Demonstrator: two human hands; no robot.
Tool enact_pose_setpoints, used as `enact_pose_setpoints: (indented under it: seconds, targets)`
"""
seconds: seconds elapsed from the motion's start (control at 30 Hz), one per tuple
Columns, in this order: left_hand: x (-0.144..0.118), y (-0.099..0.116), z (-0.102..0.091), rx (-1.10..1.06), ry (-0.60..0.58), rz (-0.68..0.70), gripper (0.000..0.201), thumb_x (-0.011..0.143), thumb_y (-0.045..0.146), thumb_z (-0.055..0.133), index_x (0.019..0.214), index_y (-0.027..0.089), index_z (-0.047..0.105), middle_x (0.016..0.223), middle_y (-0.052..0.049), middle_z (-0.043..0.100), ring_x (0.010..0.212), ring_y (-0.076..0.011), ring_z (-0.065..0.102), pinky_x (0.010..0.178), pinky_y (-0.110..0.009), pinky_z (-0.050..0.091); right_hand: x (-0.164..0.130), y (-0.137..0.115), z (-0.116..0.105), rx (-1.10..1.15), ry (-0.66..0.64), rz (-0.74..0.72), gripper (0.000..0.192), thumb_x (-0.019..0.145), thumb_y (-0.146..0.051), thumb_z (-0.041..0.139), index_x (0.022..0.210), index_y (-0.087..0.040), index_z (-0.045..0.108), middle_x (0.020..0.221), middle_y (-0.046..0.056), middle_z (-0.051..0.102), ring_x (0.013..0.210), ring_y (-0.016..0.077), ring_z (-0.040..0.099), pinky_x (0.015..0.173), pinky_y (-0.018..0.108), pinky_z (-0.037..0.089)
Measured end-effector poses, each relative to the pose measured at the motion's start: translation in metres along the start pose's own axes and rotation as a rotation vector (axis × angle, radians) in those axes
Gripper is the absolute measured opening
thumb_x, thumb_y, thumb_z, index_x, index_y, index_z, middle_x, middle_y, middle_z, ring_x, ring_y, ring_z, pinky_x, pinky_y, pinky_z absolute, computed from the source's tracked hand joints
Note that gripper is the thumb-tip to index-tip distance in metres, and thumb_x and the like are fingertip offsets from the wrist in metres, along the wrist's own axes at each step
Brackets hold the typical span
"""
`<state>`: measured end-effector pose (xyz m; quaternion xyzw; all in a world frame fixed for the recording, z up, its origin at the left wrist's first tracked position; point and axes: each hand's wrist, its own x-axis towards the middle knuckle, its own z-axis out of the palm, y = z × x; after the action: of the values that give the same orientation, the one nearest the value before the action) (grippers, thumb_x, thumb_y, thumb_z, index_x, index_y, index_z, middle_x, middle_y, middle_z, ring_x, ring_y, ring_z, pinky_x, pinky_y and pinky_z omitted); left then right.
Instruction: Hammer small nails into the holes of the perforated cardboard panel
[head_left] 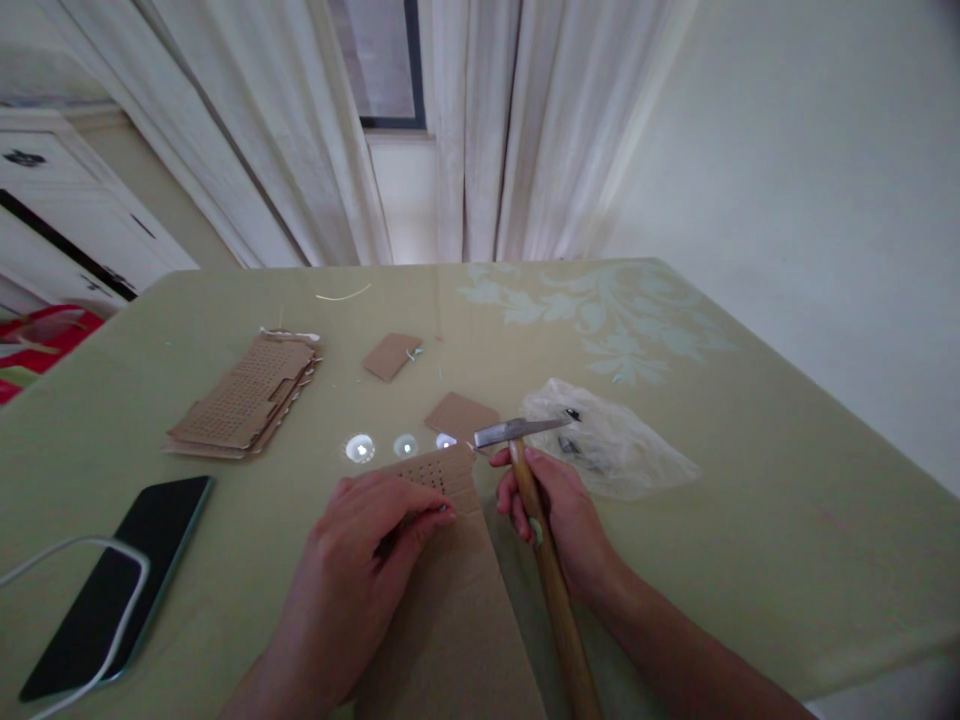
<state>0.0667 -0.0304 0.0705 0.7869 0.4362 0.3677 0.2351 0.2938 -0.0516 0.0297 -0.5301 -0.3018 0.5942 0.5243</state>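
Observation:
A large sheet of brown cardboard (465,600) lies in front of me, with rows of small holes near its far end. Over it, my left hand (375,560) is pinched at thumb and forefinger; a tiny pale tip shows there, too small to name. My right hand (559,510) grips the wooden handle of a hammer (551,580) just below the head. The hammer's metal head is raised near the cardboard's far right corner, in front of a crumpled clear plastic bag (630,450) holding small dark pieces.
A stack of perforated cardboard (247,395) lies at the left, behind a phone (127,580) with a white cable (139,560) across it. Two small cardboard pieces (391,356) rest beyond the sheet. Pale curtains (262,130) hang behind the table.

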Motion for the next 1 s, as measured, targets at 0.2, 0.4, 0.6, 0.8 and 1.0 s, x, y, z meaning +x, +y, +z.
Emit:
enact_pose_setpoints:
  seconds: [0.2, 0.4, 0.6, 0.8, 1.0]
  targets:
    - [0.001, -0.001, 0.006, -0.064, -0.007, 0.051, 0.011, 0.104, 0.024, 0.075, 0.1, 0.033, 0.08, 0.096, 0.009, 0.084, 0.091, -0.0186, 0.076, 0.088, -0.033, 0.05, -0.026, -0.046, -0.01, -0.238, -0.274, -0.094, 0.057, 0.109, -0.072, 0.058, 0.118, -0.017, 0.072, 0.064, -0.007, 0.056, 0.039, 0.0068, 0.041, 0.037, 0.019, 0.031]
    - [0.001, -0.002, 0.01, -0.109, -0.01, 0.055, 0.018, 0.102, 0.016, 0.071, 0.095, 0.031, 0.08, 0.092, 0.007, 0.083, 0.087, -0.0195, 0.074, 0.085, -0.035, 0.049, -0.064, -0.105, -0.005, -0.604, -0.423, 0.004, 0.056, 0.114, -0.07, 0.05, 0.112, -0.019, 0.073, 0.064, -0.007, 0.052, 0.043, 0.0054, 0.041, 0.04, 0.017, 0.033]
    - [0.002, -0.006, 0.012, -0.13, -0.018, 0.012, 0.02, 0.098, 0.013, 0.071, 0.087, 0.028, 0.078, 0.09, 0.004, 0.082, 0.088, -0.0219, 0.073, 0.082, -0.034, 0.051, -0.06, -0.109, 0.012, -0.577, -0.442, 0.03, 0.053, 0.117, -0.065, 0.046, 0.125, -0.02, 0.072, 0.066, -0.008, 0.049, 0.041, 0.0049, 0.04, 0.037, 0.015, 0.031]
    - [0.007, -0.004, 0.012, -0.139, 0.004, 0.04, 0.017, 0.097, 0.014, 0.073, 0.088, 0.027, 0.078, 0.084, 0.004, 0.08, 0.081, -0.0211, 0.072, 0.075, -0.033, 0.051, -0.056, -0.113, 0.015, -0.478, -0.317, -0.056, 0.049, 0.114, -0.065, 0.056, 0.118, -0.019, 0.071, 0.065, -0.01, 0.047, 0.038, 0.003, 0.037, 0.035, 0.013, 0.029]
    - [0.006, -0.005, 0.01, -0.14, -0.017, 0.088, 0.017, 0.098, 0.013, 0.073, 0.089, 0.027, 0.076, 0.085, 0.004, 0.08, 0.082, -0.0216, 0.072, 0.078, -0.034, 0.05, -0.041, -0.093, 0.007, -0.429, -0.232, -0.092, 0.053, 0.106, -0.073, 0.063, 0.099, -0.02, 0.064, 0.061, -0.01, 0.051, 0.035, 0.0038, 0.038, 0.033, 0.014, 0.029]
